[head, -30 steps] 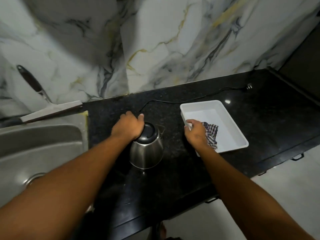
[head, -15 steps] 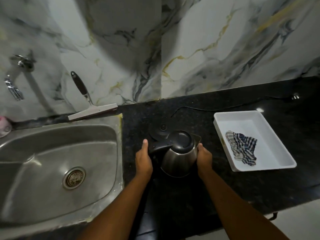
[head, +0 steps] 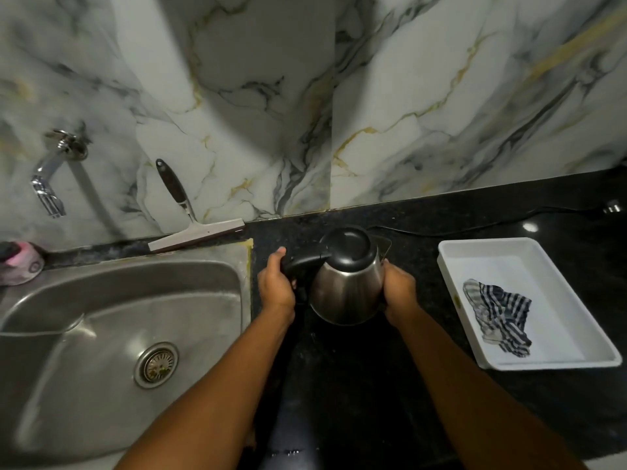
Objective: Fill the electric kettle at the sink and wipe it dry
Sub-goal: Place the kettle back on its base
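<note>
You hold one steel kettle (head: 346, 286) over the black counter (head: 373, 385), just right of the sink (head: 112, 320). Your left hand (head: 276, 288) is wrapped around its black handle; your right hand (head: 398, 291) presses against its side, fingers cupping the body. Both forearms reach forward. Right of your fingers, one white tray (head: 451, 276) holds one striped cloth (head: 498, 315). Left: one tap (head: 51, 174), one squeegee (head: 193, 228).
</note>
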